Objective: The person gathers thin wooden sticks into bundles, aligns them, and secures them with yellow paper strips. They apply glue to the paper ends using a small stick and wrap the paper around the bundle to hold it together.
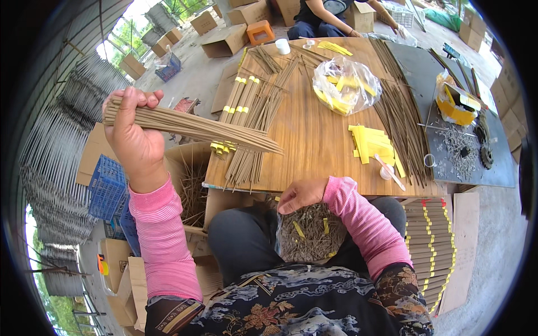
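Note:
My left hand [140, 148] is raised left of the wooden table [314, 145], wrapped round a bundle of brown incense sticks [207, 127]. The sticks' free ends point right, over the table's left side. Below them lie bundles banded in yellow [241, 101] and loose incense sticks [272, 109]. My right hand [302, 195] is at the table's front edge, fingers bent down and together. Whatever they may hold is hidden. Just under it, between my knees, a container of broken stick bits [314, 235] has a few yellow scraps in it.
Yellow paper strips [372, 144], a small white cup with a spatula [386, 172] and a clear plastic bag [347, 87] lie on the table. A grey table [448, 157] adjoins it at right. Banded bundles [428, 246] are stacked below. Another person [325, 19] sits opposite.

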Tool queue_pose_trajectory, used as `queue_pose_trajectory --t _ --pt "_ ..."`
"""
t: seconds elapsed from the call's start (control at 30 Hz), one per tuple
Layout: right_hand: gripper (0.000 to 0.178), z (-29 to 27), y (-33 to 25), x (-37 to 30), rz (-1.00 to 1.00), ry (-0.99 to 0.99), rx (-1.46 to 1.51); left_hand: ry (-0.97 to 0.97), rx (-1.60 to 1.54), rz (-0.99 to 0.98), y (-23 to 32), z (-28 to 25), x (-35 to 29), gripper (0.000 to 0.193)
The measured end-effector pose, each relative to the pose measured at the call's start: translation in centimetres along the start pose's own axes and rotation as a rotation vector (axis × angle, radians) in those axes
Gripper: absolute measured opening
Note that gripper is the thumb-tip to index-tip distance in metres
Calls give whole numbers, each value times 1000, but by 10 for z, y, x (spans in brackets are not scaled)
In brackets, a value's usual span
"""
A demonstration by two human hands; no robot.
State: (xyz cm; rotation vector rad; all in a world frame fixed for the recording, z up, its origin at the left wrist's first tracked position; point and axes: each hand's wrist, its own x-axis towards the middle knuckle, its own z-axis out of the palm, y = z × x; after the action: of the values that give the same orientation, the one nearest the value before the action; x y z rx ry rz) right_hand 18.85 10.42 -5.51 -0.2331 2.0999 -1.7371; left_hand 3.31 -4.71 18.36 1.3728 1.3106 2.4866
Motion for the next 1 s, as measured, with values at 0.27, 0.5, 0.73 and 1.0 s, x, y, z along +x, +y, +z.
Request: queue_pose_trajectory --t 0.27,0.5,0.73,1.0 --pt "25 -46 -19 -67 -430 323 624 -128 -20 -228 -68 45 -19 23" --pt "17 -51 -7 -49 -496 890 551 -196 4 -339 -109 61 -49 31" --pt "71 -26 5 -7 -429 834 -119 -218 -96 -404 -98 63 -48 20" --pt "20 -1 -31 -23 -179 125 631 -326 -610 -605 -90 24 -19 20"
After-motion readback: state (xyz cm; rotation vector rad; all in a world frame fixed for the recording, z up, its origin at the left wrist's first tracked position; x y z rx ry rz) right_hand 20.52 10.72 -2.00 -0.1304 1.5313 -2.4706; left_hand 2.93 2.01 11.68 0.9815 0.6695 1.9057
